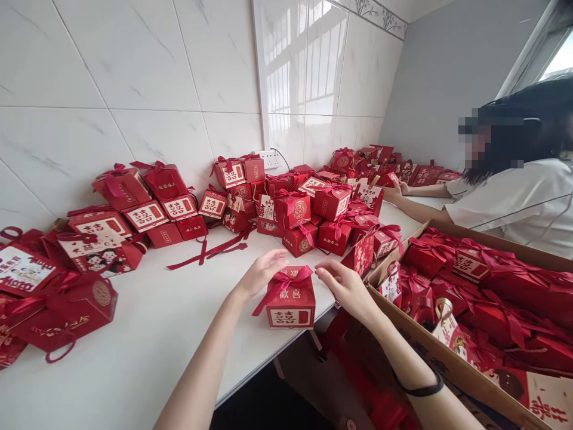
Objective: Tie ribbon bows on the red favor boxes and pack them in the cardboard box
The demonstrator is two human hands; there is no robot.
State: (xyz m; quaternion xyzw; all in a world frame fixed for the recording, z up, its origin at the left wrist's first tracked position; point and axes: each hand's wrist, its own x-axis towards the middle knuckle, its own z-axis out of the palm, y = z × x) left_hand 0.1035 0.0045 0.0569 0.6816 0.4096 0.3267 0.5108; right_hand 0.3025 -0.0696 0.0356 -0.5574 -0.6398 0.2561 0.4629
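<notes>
A small red gift box (290, 303) with a red ribbon bow on top stands near the front edge of the white table (156, 334). My left hand (261, 272) rests against the box's upper left side, fingers curled round the ribbon end. My right hand (344, 285) is at the box's upper right, fingers bent and pinching at the other ribbon end. A black hair band sits on my right wrist.
Several red gift boxes are piled along the tiled wall (134, 89), from the far left (58, 298) to the back right (358, 161). A loose red ribbon (210, 251) lies on the table. A cardboard carton (470, 370) full of red boxes stands at the right. Another person (514, 197) reaches onto the table at the far right.
</notes>
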